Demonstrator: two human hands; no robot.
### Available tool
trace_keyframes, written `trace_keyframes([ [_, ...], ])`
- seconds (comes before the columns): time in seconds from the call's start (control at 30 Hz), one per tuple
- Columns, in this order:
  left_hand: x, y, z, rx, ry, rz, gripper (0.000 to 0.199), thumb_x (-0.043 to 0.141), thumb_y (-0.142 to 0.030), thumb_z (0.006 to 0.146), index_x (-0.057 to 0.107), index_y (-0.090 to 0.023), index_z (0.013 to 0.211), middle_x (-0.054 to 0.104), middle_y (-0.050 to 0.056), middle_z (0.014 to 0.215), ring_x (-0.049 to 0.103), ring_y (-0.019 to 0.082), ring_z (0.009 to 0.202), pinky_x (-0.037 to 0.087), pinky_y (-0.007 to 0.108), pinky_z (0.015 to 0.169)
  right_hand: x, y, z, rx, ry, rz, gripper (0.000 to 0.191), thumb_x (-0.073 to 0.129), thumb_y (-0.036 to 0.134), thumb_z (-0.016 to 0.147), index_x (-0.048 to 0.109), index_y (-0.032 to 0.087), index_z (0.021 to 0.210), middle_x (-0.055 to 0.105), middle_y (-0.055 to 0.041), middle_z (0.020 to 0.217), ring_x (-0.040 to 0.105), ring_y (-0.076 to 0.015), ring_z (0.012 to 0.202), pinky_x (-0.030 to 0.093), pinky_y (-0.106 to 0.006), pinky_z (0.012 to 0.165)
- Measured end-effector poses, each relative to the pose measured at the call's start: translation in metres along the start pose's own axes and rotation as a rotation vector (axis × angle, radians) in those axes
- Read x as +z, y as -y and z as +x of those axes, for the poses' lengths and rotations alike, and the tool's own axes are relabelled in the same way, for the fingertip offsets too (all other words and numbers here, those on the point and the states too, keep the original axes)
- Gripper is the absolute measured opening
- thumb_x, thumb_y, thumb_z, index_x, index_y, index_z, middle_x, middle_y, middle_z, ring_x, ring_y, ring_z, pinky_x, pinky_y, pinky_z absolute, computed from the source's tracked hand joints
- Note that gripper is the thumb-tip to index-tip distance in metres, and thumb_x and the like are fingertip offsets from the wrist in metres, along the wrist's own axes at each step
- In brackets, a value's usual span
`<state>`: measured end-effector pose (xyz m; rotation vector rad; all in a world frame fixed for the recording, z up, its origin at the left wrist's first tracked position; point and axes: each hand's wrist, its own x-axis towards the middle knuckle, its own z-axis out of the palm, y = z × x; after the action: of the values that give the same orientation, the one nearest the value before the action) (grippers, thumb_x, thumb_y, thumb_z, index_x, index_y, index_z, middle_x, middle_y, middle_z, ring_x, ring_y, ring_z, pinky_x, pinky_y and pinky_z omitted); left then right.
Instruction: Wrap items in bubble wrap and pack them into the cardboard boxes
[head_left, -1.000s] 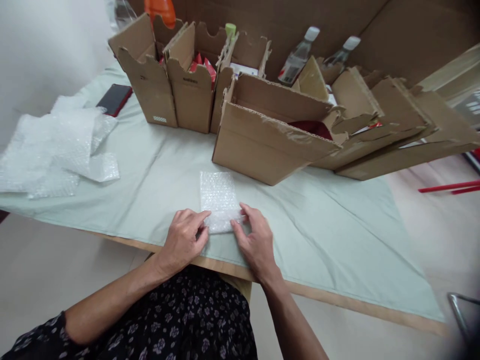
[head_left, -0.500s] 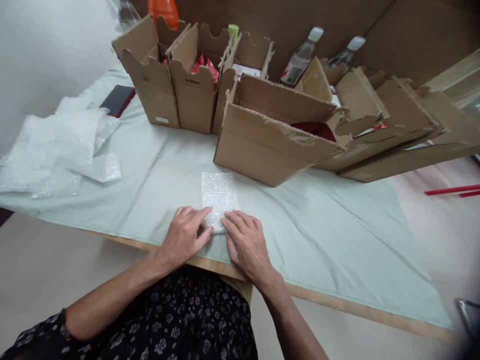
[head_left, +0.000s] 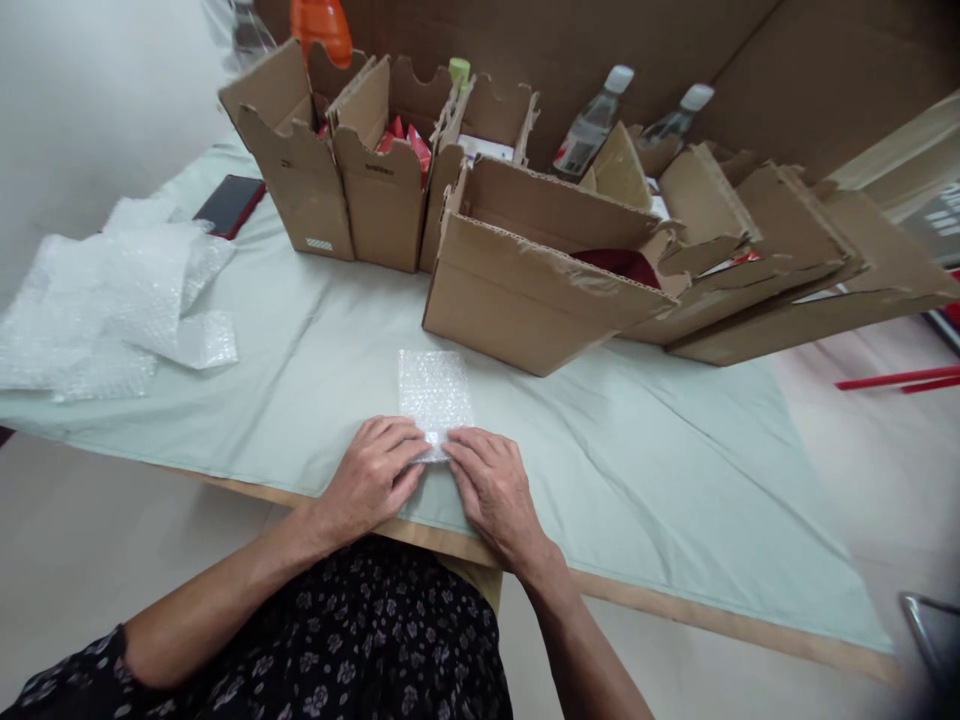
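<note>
A small piece of bubble wrap [head_left: 435, 392] lies flat on the pale green cloth, its near edge turned up in a narrow fold. My left hand [head_left: 381, 465] pinches the left end of that fold between thumb and fingers. At the right end, my right hand [head_left: 491, 485] grips the same fold, fingertips on top and thumb at the near side. A short stretch of the folded edge shows between the two hands. Whether anything lies inside the fold cannot be seen.
Behind the wrap stands a row of cardboard boxes [head_left: 495, 300], some holding red packets. Clear bottles [head_left: 592, 125] and an orange bottle [head_left: 322, 30] rise behind them. More bubble wrap [head_left: 112, 300] is heaped at the left beside a phone [head_left: 229, 205]. The cloth-covered table [head_left: 675, 500] ends close to my body.
My left fingers have moved right along the near edge of the bubble wrap, closer to my right hand. The near edge now shows a raised narrow fold. The camera view has shifted slightly.
</note>
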<state>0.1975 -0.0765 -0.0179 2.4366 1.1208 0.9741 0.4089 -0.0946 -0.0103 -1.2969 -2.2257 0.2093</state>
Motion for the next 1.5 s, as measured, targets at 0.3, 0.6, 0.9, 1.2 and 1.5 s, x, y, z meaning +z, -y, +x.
trace_keyframes([
  [0.3,-0.006,-0.002,0.004,-0.121,-0.045,-0.074,0.016,0.06,-0.016,0.096,0.07,-0.015,0.107,0.074,0.005,0.085,0.067,0.019,0.078,0.054,0.034,0.074,-0.003,-0.002,0.003,0.137,0.01,0.162,0.019,0.056,0.024,0.102,0.073,0.02,0.109,0.081,-0.0055,0.099,0.073,-0.0201,0.088,0.053,-0.035,0.083],
  [0.6,0.0,0.005,0.02,-0.132,0.006,0.067,0.019,0.06,-0.015,0.094,0.069,-0.014,0.111,0.073,0.006,0.088,0.067,0.018,0.074,0.057,0.033,0.072,-0.003,0.005,-0.01,0.09,-0.092,-0.051,0.025,0.06,0.024,0.097,0.066,0.022,0.121,0.071,-0.0119,0.124,0.065,-0.0281,0.113,0.049,-0.044,0.092],
  [0.9,-0.003,0.006,0.011,-0.164,-0.043,0.052,0.016,0.056,-0.012,0.094,0.068,-0.016,0.104,0.07,0.006,0.09,0.067,0.021,0.084,0.057,0.036,0.077,-0.002,-0.001,-0.007,0.028,0.013,-0.06,0.027,0.055,0.016,0.099,0.066,0.02,0.123,0.072,-0.0115,0.127,0.065,-0.0271,0.116,0.048,-0.044,0.094],
  [1.2,-0.005,0.008,0.009,-0.181,-0.079,0.01,0.019,0.056,-0.014,0.094,0.069,-0.015,0.107,0.069,0.01,0.103,0.068,0.023,0.098,0.058,0.039,0.087,-0.001,-0.004,-0.005,0.011,0.049,-0.033,0.025,0.057,0.017,0.1,0.069,0.019,0.121,0.074,-0.0109,0.126,0.067,-0.0269,0.114,0.05,-0.043,0.093],
  [1.5,-0.019,0.007,0.006,-0.162,-0.02,-0.098,0.015,0.063,-0.025,0.095,0.071,-0.017,0.105,0.075,0.008,0.096,0.066,0.023,0.092,0.057,0.04,0.083,-0.012,-0.006,0.001,0.211,0.093,0.124,0.025,0.056,0.03,0.102,0.073,0.022,0.118,0.08,-0.0072,0.107,0.072,-0.0231,0.09,0.054,-0.04,0.084],
])
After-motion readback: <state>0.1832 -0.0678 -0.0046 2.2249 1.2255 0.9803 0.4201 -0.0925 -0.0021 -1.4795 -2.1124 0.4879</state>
